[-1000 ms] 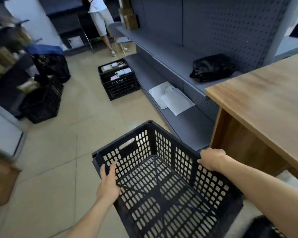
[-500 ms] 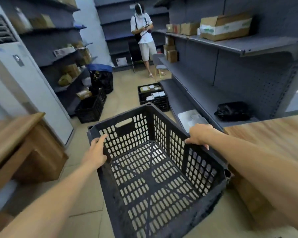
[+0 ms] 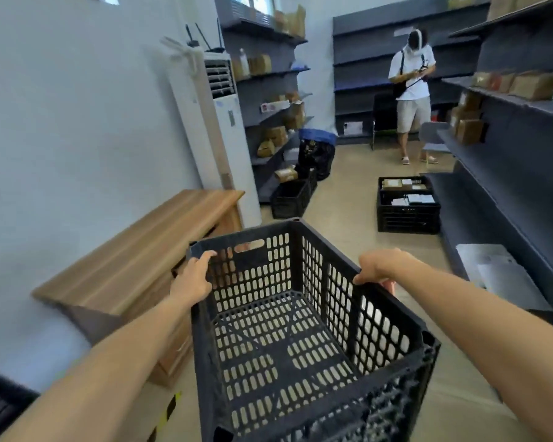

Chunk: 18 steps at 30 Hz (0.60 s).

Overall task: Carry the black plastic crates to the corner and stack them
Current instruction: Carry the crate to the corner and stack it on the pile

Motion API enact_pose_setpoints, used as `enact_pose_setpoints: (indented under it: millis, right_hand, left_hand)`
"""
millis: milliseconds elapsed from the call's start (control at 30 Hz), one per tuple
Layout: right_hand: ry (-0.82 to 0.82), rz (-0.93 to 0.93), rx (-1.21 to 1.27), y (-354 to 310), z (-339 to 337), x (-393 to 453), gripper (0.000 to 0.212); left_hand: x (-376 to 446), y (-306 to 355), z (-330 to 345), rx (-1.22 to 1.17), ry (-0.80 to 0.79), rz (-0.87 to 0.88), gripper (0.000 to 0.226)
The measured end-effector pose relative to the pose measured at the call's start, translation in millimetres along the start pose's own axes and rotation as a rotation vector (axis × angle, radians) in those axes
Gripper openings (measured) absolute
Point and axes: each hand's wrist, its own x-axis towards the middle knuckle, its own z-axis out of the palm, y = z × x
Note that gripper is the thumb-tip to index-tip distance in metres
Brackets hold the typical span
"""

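Head view: a black crate (image 3: 288, 330) is held in front of the person, above the floor (image 3: 342, 224), open side up and empty. The left hand (image 3: 192, 282) grips the left rim near the far corner, with fingers curled over the edge beside the handle slot. The right hand (image 3: 380, 266) grips the right rim, fingers wrapped over the top edge. Both forearms extend from the lower frame corners to the crate. A wooden tabletop (image 3: 141, 260) stands against the wall just left of the crate. A white standing air conditioner (image 3: 217, 135) is beyond it. Grey shelves (image 3: 268, 106) with cardboard boxes line the left side; more shelves (image 3: 508, 129) line the right side. A second crate (image 3: 289, 199) rests on the floor near the left shelves, empty as far as can be seen. A third crate (image 3: 407, 205) holding packets rests on the floor near the right shelves. Another person (image 3: 412, 90) stands at the far end, well apart from the held crate. Part of a dark crate-like object (image 3: 0, 406) shows at the lower left edge.
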Motion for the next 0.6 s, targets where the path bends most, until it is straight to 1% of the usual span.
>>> enact_pose_setpoints:
  millis: [100,167,300,467,600]
  right_hand:
    - [-0.051,-0.076,0.014,-75,-1,-4,0.045]
    - [-0.032,-0.137,-0.021,-126,-3,-5,0.046]
    - [-0.012,-0.237,-0.096,-221,-6,-11,0.042]
    - [0.012,-0.372,-0.126,-323,0,0,0.042]
    - [-0.014,-0.473,-0.172,-392,1,27,0.044]
  left_hand:
    - [-37,-67,-34,-0.055,0.042,-0.053,0.069]
    - [-60,-110,-55,-0.066,0.074,-0.097,0.068]
    - [-101,-189,-86,-0.012,0.142,-0.225,0.063]
    - [-132,-279,-107,0.024,0.157,-0.391,0.069]
    - [-138,-335,-116,0.066,0.172,-0.507,0.07]
